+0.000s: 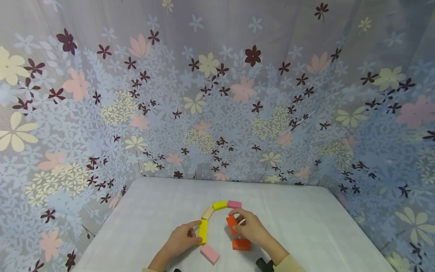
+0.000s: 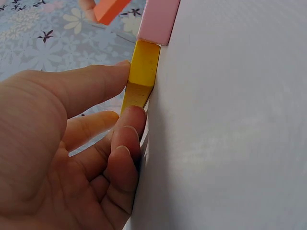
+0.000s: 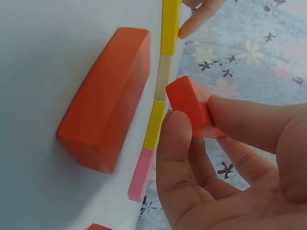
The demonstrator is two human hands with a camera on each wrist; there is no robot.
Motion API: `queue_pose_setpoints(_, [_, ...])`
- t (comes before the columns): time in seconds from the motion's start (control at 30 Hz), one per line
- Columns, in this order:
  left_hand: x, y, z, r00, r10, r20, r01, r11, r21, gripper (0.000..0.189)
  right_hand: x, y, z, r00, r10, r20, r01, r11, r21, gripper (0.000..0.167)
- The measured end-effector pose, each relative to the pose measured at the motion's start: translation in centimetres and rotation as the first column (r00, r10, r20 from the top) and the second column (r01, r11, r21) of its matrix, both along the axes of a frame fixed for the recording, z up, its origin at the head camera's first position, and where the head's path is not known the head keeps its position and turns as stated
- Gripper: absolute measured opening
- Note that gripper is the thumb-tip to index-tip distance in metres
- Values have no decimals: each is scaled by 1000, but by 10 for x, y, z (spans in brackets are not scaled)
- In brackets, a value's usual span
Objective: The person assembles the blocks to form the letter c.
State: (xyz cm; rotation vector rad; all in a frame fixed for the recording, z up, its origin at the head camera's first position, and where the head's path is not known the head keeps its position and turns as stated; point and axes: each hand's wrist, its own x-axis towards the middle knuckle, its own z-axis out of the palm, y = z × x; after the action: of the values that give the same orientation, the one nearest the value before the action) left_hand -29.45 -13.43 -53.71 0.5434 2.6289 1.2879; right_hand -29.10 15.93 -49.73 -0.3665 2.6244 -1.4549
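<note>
My left hand (image 1: 181,238) holds a yellow block (image 1: 202,231) by its ends, thumb and fingers touching it; the block lies on the table. Close beside its near end is a pink block (image 1: 210,253). My right hand (image 1: 254,227) pinches an orange block (image 1: 232,224) between thumb and fingers; in the right wrist view this orange block (image 3: 189,103) is tilted and off the table. Below that hand another orange block (image 1: 241,244) lies flat. Beyond the left hand, a pale wooden block (image 1: 207,213), a second yellow block (image 1: 219,205) and a second pink block (image 1: 234,204) continue the curved row.
The blocks lie on a white-covered table (image 1: 153,204). A floral curtain (image 1: 217,94) hangs behind it and at its sides. A dark green object (image 1: 264,265) sits by the right wrist at the near edge. An orange corner (image 3: 99,226) shows low in the right wrist view.
</note>
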Motion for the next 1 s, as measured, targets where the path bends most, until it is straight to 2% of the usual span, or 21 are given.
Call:
queue_pose_setpoints(0.23, [-1,0,0,1000,2,-12,-2,1000,-7,60,9,0,10,999,19,-31,-19,1000,1,38])
queue_pose_setpoints(0.47, [0,1,0,1000,-2,-20,2,1000,-10,60,22,1,15,999,51,1,-51,999,0,38])
queue_pose_setpoints(0.7, [0,1,-2,1000,2,-26,-2,1000,-15,60,33,1,14,995,94,-23,-92,993,74,33])
queue_pose_setpoints(1.0, [-1,1,-2,1000,5,-27,-6,1000,-23,60,47,0,10,985,174,-2,-173,980,94,33])
